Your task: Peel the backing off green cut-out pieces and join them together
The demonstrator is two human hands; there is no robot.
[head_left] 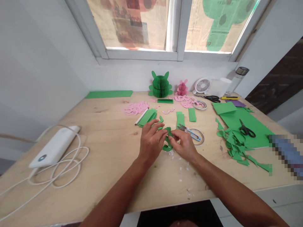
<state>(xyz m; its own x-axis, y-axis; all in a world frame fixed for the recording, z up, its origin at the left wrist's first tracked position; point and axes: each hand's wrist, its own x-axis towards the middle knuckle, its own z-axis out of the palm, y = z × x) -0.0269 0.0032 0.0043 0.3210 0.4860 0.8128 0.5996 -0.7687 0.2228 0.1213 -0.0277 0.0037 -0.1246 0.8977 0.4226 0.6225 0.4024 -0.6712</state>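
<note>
1. In the head view, our left hand (153, 140) has its fingertips pinched on a curved green paper piece (168, 148), near the middle of the desk (111, 154).
2. Our right hand (184, 144) pinches the same piece from its three-o'clock side, close to the left; what lies between the fingertips is too small to tell.
3. We judge this to be fine fingertip work: thin paper probably creases easily, so light pressure suits it.
4. We would do well to steady the piece with one hand and adjust with the other, lining up edges before pressing.
5. Blue-handled snips (195, 136) lie just beside the right hand, near three o'clock from the piece; we should mind their blades.
6. Loose white bits (181, 169) lie at five o'clock; we had best avoid picking them up.
</note>
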